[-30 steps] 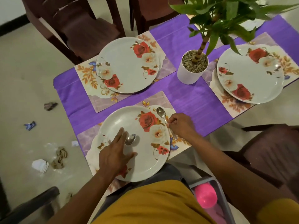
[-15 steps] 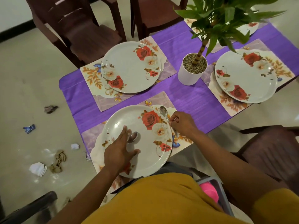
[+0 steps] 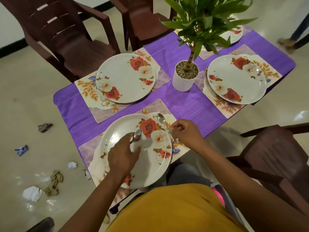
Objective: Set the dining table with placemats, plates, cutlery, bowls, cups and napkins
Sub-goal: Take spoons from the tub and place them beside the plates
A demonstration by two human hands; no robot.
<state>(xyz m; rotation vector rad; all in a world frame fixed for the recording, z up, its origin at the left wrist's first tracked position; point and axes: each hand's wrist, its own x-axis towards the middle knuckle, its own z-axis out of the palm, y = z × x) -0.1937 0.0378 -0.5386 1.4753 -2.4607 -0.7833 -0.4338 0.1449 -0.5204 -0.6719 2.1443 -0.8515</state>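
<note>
Steel spoons: our left hand pinches one over the near plate, right hand pinches another beside it; a loose grip could clatter them.

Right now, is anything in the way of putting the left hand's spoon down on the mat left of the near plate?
Nothing visible. Left hand holds the spoon over the near plate; the mat there looks bare.

The left hand covers the handle of the spoon it holds over the near plate, and also part of that plate's rim. Behind the potted plant, leaves screen most of the far plate. Beside that plate, the picture's right edge cuts off a standing person's legs.
</note>
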